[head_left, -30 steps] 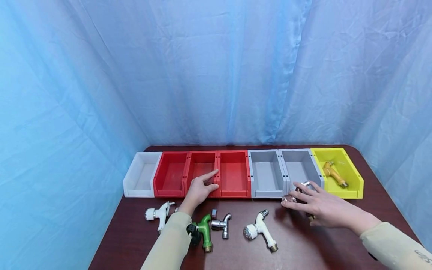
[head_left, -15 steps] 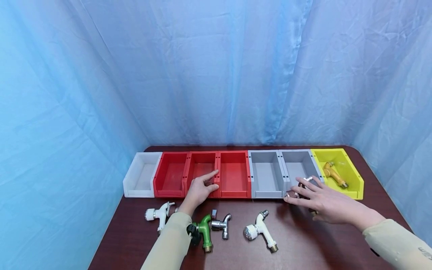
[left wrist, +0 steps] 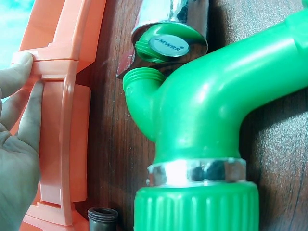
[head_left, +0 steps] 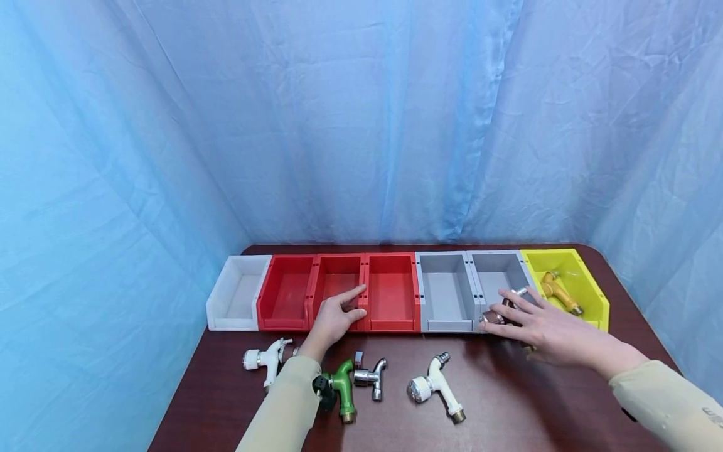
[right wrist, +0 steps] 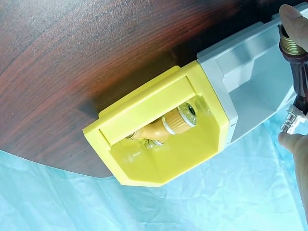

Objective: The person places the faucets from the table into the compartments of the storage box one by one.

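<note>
My right hand (head_left: 545, 329) pinches a dark brown faucet (head_left: 493, 317) with a chrome spout at the front of the right-hand grey bin (head_left: 497, 282). In the right wrist view, thumb and fingers are at opposite sides of this faucet (right wrist: 300, 79), its brass thread near the thumb. My left hand (head_left: 332, 317) rests with extended fingers on the front of the red bins (head_left: 390, 292), at the wall between two of them. Near that forearm lie a green faucet (head_left: 342, 386), a small chrome faucet (head_left: 373, 376) and a white faucet (head_left: 270, 360).
Another white faucet (head_left: 439, 386) lies on the dark wooden table (head_left: 407, 433) between the hands. A yellow bin (head_left: 593, 301) at the row's right end holds a yellow faucet (head_left: 558, 292). A white bin (head_left: 233, 314) stands at the left end. Blue curtains (head_left: 361, 125) surround the table.
My right hand has moved slightly right and away from me with the brown faucet, bringing it over the grey bin's front. The left hand has stayed still.
</note>
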`<state>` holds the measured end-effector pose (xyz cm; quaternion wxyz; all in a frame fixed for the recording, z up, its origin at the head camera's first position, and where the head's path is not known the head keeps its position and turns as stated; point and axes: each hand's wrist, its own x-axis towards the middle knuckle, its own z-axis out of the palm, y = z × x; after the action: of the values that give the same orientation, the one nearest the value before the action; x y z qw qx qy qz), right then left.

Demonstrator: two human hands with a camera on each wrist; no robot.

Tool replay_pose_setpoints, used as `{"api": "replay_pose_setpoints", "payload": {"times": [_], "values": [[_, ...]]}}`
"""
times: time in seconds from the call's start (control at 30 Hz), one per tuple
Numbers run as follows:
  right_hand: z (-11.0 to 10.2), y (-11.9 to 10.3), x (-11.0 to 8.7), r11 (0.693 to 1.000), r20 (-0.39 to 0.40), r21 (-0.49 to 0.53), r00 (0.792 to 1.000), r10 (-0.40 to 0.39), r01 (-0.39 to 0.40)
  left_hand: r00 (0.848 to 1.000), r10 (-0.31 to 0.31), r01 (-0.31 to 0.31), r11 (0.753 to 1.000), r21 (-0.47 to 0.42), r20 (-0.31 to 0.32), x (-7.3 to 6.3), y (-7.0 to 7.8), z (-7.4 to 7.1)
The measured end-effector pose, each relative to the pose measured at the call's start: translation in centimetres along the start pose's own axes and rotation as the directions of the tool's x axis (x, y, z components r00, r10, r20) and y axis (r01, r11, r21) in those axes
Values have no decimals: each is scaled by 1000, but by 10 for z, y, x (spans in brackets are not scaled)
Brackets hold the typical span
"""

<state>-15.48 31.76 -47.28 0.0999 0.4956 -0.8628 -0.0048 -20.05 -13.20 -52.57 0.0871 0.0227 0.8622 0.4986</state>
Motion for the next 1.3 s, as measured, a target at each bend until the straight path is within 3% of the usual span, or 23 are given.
{"api": "replay_pose_setpoints", "payload": {"times": [0.3, 0.73, 1.3], "values": [[-2, 7, 0, 1000, -5, -14, 1000, -7, 6, 1000, 7, -7, 1000, -5, 2, 0, 0, 0], [-5, 19, 0, 998, 40, -23, 997, 58, -58, 1000, 6, -6, 1000, -12, 2, 1, -1, 0], [-2, 39, -2, 998, 26, -50, 999, 48, -47, 1000, 6, -6, 1000, -2, -1, 1, -2, 0]]}}
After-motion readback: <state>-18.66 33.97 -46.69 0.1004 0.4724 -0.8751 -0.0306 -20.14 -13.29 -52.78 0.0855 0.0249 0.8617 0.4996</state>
